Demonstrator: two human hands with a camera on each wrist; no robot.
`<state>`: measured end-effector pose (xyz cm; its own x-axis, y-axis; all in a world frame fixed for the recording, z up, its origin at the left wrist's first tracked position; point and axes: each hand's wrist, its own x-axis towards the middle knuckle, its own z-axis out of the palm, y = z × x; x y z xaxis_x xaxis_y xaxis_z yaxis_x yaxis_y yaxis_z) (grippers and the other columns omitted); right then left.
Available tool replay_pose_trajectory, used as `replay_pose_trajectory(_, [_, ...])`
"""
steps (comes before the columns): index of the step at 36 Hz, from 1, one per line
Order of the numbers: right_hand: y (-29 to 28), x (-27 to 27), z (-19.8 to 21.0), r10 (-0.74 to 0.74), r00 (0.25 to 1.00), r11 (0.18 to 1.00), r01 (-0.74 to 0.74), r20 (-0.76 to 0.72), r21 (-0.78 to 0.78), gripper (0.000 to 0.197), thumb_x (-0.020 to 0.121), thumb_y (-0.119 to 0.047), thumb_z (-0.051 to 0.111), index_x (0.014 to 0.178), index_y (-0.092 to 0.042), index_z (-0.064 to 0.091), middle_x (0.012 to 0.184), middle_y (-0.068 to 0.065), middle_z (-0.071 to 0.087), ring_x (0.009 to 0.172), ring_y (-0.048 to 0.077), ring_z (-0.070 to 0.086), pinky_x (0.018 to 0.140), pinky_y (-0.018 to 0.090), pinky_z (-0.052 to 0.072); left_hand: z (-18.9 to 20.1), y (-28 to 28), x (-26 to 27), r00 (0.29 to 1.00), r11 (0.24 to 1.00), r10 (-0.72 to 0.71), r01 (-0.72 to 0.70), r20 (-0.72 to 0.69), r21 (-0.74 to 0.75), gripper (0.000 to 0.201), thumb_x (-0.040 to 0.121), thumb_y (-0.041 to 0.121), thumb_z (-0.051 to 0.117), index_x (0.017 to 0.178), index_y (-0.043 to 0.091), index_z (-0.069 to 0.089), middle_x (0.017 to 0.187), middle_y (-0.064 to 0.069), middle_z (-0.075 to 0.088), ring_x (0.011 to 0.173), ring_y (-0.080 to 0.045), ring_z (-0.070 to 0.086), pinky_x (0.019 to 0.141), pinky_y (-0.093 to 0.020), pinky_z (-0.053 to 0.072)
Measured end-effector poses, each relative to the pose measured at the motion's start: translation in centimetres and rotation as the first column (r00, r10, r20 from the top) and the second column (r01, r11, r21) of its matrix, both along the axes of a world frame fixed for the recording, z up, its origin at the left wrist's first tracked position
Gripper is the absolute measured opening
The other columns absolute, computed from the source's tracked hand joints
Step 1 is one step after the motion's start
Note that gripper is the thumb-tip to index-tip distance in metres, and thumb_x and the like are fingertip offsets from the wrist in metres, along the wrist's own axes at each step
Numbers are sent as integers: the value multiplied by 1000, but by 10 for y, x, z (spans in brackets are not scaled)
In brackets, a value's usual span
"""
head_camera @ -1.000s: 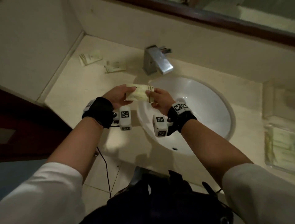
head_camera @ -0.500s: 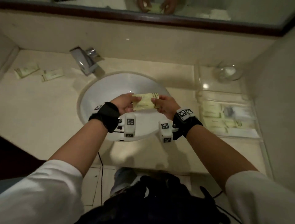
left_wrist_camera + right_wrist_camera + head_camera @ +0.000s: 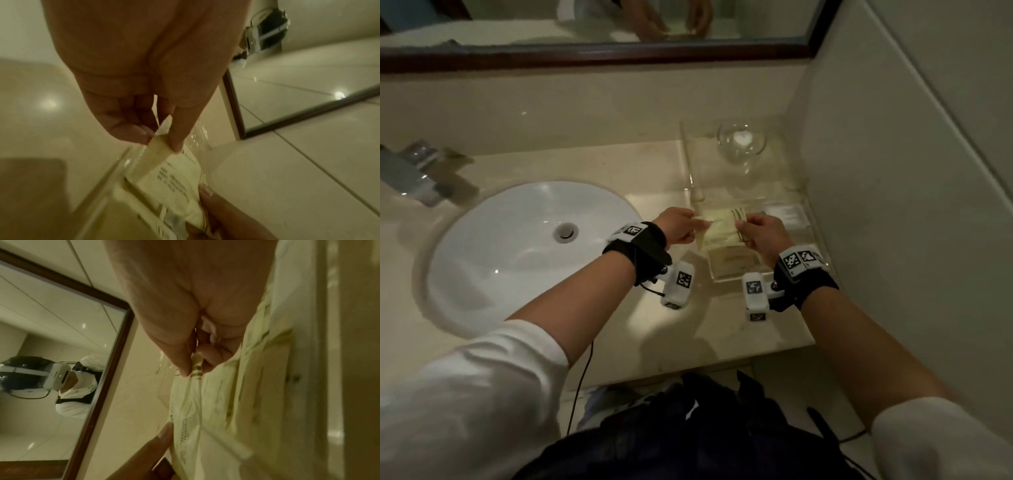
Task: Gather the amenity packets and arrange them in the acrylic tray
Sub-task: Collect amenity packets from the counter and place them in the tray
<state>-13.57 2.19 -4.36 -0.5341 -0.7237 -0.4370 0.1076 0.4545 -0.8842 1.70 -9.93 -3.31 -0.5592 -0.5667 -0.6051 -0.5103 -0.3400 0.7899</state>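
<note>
Carried from over the basin, one packet (image 3: 722,224) now hangs above the tray (image 3: 813,219), each hand's grip pinching an end.

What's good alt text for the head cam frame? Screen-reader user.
Seen from above, a left hand and a right hand pinch opposite ends of a pale yellow packet over a clear tray that already holds packets, on a beige bathroom counter. A white sink and a tap lie left; a glass bowl sits behind the tray.
</note>
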Motion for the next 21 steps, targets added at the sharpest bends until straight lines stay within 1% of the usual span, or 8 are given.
replay_pose_trajectory(2, [13, -15, 0, -32, 998, 999, 33, -52, 15, 5, 88, -10, 61, 86, -11, 66, 75, 3, 58, 62, 12, 50, 56, 22, 41, -3, 9, -21, 999, 999, -30, 30, 11, -24, 19, 82, 13, 71, 72, 8, 56, 59, -4, 43, 54, -13, 41, 58, -23, 42])
replay_pose_trajectory(5, [30, -36, -6, -51, 976, 994, 71, -212, 84, 19, 87, -16, 63, 103, -7, 67, 94, 4, 68, 81, 16, 62, 69, 26, 51, -6, 24, -48, 996, 993, -76, 79, 44, -89, 14, 82, 14, 71, 90, 6, 63, 66, -4, 53, 58, -13, 51, 70, -28, 52])
replay_pose_trajectory(8, [45, -50, -12, -77, 938, 980, 133, -339, 146, 31, 84, -19, 67, 111, -7, 59, 99, 3, 64, 92, 18, 60, 85, 33, 51, -10, 38, -70, 993, 978, -88, 101, 77, -185, 20, 81, 13, 71, 96, 10, 57, 74, -5, 58, 58, -12, 56, 64, -26, 55])
replay_pose_trajectory(10, [54, -56, -15, -123, 909, 970, 195, -399, 145, 29, 83, -19, 66, 109, -12, 55, 95, 0, 60, 88, 18, 58, 82, 32, 49, -10, 46, -82, 988, 961, -118, 139, 102, -237, 22, 81, 14, 71, 94, 12, 53, 73, -3, 58, 58, -13, 56, 61, -29, 56])
replay_pose_trajectory(13, [65, -63, -17, -151, 865, 962, 239, -479, 129, 24, 85, -15, 63, 105, -14, 49, 92, -1, 58, 86, 20, 59, 79, 33, 50, -8, 56, -95, 978, 931, -164, 198, 133, -308, 25, 80, 13, 71, 93, 14, 49, 78, -3, 58, 65, -19, 60, 74, -37, 57])
replay_pose_trajectory(15, [70, -69, -18, -120, 841, 964, 226, -527, 142, 22, 86, -13, 60, 105, -13, 48, 91, 0, 57, 87, 23, 60, 79, 37, 52, -9, 63, -103, 970, 902, -195, 236, 145, -362, 26, 79, 10, 68, 91, 14, 46, 85, -8, 59, 76, -28, 62, 76, -40, 55])
replay_pose_trajectory(19, [73, -77, -21, -45, 794, 964, 194, -606, 183, 16, 89, -12, 55, 103, -13, 51, 98, 8, 62, 88, 27, 60, 73, 32, 49, -11, 73, -113, 954, 838, -249, 300, 170, -455, 19, 82, 7, 60, 79, 16, 44, 77, 0, 53, 76, -21, 50, 57, -23, 39])
replay_pose_trajectory(21, [73, -80, -22, 21, 757, 961, 165, -653, 222, 11, 90, -11, 53, 100, -12, 53, 100, 12, 64, 91, 29, 59, 75, 34, 49, -14, 77, -118, 945, 817, -268, 326, 188, -476, 20, 82, 5, 59, 74, 19, 47, 82, -1, 56, 81, -20, 52, 62, -22, 37])
